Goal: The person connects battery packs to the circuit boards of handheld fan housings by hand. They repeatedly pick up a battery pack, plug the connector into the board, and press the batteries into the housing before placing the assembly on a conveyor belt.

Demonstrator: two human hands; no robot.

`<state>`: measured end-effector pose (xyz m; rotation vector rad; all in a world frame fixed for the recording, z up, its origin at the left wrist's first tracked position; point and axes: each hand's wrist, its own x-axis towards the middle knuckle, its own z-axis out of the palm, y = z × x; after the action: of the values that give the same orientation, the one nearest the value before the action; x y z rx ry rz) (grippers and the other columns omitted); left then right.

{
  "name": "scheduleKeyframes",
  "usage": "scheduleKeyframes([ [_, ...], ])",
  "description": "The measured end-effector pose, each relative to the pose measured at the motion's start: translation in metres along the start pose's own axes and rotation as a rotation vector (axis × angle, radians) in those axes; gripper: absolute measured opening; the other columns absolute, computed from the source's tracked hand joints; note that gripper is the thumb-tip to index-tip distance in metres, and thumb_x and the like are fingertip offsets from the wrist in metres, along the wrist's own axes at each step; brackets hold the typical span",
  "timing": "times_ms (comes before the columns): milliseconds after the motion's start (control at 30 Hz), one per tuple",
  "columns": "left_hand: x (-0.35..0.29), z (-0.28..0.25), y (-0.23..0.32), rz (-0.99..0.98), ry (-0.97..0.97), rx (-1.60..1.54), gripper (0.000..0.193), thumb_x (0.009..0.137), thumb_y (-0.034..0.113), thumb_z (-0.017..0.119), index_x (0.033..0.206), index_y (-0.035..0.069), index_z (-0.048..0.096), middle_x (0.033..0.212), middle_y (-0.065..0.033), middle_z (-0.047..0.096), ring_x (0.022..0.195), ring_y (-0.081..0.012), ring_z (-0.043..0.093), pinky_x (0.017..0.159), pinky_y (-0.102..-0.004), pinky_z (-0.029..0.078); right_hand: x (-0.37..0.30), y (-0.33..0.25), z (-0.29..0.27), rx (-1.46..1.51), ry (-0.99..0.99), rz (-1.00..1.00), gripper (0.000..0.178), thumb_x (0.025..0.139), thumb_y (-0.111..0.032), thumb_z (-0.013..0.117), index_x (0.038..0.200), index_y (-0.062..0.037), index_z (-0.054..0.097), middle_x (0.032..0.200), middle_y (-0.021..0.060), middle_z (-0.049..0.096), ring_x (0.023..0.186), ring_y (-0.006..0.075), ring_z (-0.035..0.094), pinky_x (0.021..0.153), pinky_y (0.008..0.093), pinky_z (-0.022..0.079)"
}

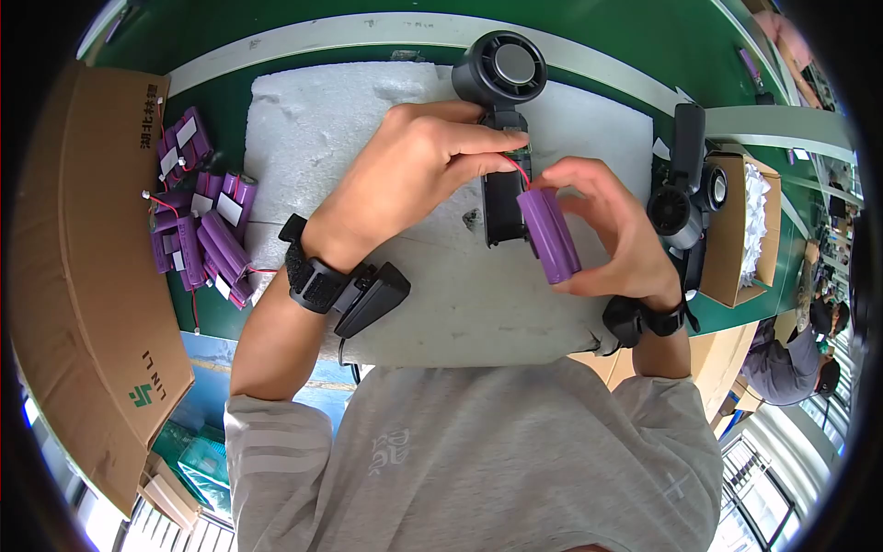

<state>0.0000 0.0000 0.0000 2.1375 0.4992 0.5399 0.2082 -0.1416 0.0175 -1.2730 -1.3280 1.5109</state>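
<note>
A black handheld fan (pixel 503 207) lies on a white foam board (pixel 441 313), its round head pointing away from me and the inside of its handle exposed. With fingertips pinched at the top of that handle, my left hand (pixel 414 166) grips the end of a red wire (pixel 521 170); the wire's very tip is hidden by the fingers. The wire runs down to a purple battery pack (pixel 549 236). My right hand (pixel 607 225) holds this pack between thumb and fingers, tilted beside the handle's right edge.
Several purple battery packs (pixel 221 244) with wires lie heaped at the left, next to a tall cardboard box (pixel 101 267). More black fans (pixel 676 212) rest at the right, beside a small open carton (pixel 731 276) with white wrapping. Another person (pixel 782 368) sits far right.
</note>
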Motion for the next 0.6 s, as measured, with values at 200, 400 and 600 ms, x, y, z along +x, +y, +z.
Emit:
scheduleKeyframes([
  [200, 0.0, 0.005, -0.006, 0.181, 0.121, 0.015, 0.022, 0.084, 0.011, 0.068, 0.106, 0.006, 0.071, 0.086, -0.0162, 0.066, 0.073, -0.034, 0.064, 0.064, -0.0397, 0.051, 0.007, -0.001, 0.013, -0.406, 0.081, -0.174, 0.07, 0.055, -0.002, 0.08, 0.12, -0.0074, 0.055, 0.126, 0.011, 0.056, 0.111, 0.0266, 0.054, 0.094, 0.0353, 0.045],
  [400, 0.0, -0.001, -0.005, 0.165, 0.059, 0.031, 0.027, 0.081, 0.011, 0.072, 0.108, 0.008, 0.071, 0.085, -0.016, 0.067, 0.07, -0.0317, 0.065, 0.063, -0.0352, 0.052, 0.014, 0.004, 0.023, -0.635, 0.163, -0.319, 0.066, 0.055, -0.002, 0.08, 0.116, -0.0052, 0.057, 0.121, 0.0116, 0.058, 0.109, 0.0295, 0.055, 0.092, 0.0366, 0.047],
  [600, 0.001, -0.005, -0.007, 0.149, 0.019, -0.04, 0.023, 0.081, 0.009, 0.07, 0.104, 0.008, 0.072, 0.08, -0.0154, 0.067, 0.067, -0.0325, 0.063, 0.06, -0.0375, 0.05, 0.013, 0.006, 0.03, -0.658, 0.181, -0.309, 0.068, 0.057, -0.003, 0.082, 0.119, -0.0054, 0.056, 0.127, 0.0118, 0.055, 0.111, 0.0319, 0.054, 0.094, 0.0397, 0.047],
])
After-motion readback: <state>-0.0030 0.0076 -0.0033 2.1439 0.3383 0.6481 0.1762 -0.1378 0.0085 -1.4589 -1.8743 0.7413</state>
